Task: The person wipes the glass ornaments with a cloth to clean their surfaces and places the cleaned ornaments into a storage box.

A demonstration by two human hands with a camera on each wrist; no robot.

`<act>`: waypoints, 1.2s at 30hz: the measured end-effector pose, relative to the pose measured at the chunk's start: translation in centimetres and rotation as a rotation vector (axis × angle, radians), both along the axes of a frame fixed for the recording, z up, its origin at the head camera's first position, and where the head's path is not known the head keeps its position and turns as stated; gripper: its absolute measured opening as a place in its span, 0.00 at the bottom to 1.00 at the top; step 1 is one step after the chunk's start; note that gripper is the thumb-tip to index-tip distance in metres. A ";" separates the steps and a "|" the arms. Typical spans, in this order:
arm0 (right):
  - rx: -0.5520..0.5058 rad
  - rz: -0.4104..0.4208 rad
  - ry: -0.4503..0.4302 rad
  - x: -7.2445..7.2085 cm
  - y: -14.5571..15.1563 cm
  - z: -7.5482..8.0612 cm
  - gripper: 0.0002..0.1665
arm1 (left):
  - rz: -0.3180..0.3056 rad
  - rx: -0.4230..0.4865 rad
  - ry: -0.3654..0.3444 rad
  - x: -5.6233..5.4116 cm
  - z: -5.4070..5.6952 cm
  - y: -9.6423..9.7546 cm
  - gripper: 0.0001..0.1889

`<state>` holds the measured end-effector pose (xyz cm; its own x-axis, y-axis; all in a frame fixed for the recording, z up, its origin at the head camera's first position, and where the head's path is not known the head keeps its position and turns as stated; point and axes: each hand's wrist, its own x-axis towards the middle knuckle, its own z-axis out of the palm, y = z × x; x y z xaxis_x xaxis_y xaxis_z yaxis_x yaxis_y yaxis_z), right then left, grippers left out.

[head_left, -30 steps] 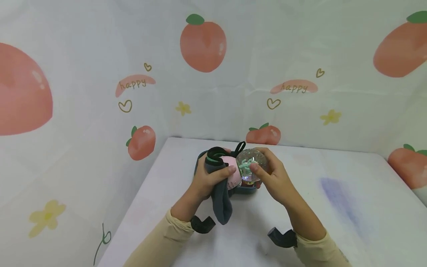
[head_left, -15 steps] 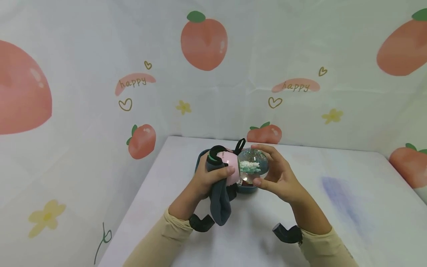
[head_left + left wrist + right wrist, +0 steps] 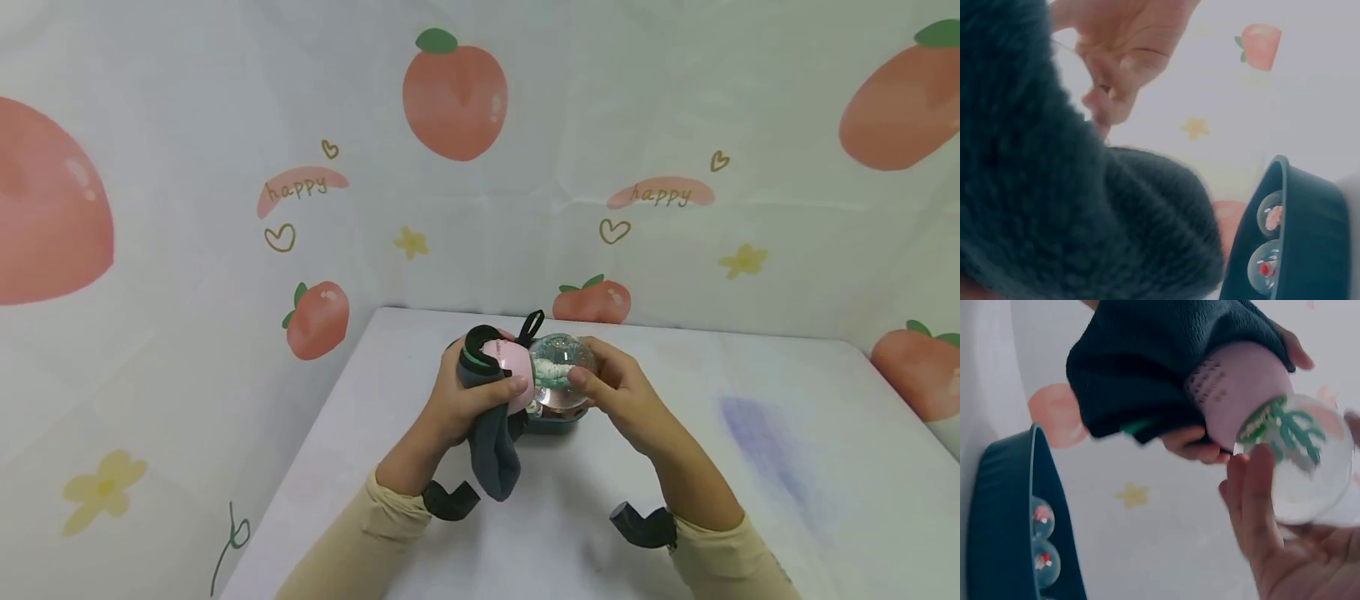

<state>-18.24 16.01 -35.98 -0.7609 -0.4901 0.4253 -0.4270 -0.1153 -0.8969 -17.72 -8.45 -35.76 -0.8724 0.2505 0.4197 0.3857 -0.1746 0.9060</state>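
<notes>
In the head view a snow globe is held sideways in front of the person. Its pink base (image 3: 513, 358) points left and its clear ball (image 3: 555, 396), with green and white shapes inside, points right. My left hand (image 3: 461, 396) grips the base through a dark blue-grey cloth (image 3: 493, 458), with the thumb lying on the pink side. A black loop (image 3: 532, 325) of the cloth sticks up behind. My right hand (image 3: 626, 396) holds the ball between thumb and fingers. In the right wrist view, green branches (image 3: 1300, 434) show inside the ball, and gold lettering marks the base.
Behind and below the hands stands a dark teal bin (image 3: 551, 426) on the white table (image 3: 360, 467). Small clear balls with pink (image 3: 1042, 514) and red (image 3: 1046, 560) insides lie in it. A peach-printed backdrop (image 3: 525, 208) rises behind the table.
My right fingers spread to the ball's edges and then closed in again, the thumb back on its front. The ball has turned, showing white where green showed. My left hand keeps its grip.
</notes>
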 end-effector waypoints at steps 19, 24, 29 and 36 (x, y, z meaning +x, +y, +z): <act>0.009 0.020 0.056 -0.5 -0.2 -0.5 0.27 | 0.014 -0.016 0.077 0.0 0.3 -0.5 0.33; -0.002 0.049 0.062 -0.3 -0.3 -0.2 0.25 | 0.009 -0.019 0.038 0.2 0.1 -0.5 0.34; -0.069 0.111 0.257 -0.3 -0.1 0.0 0.46 | -0.006 -0.045 0.020 0.2 0.2 -0.6 0.35; -0.118 0.128 0.313 -0.7 -0.2 -0.4 0.49 | -0.013 -0.026 0.017 0.2 0.3 -0.6 0.33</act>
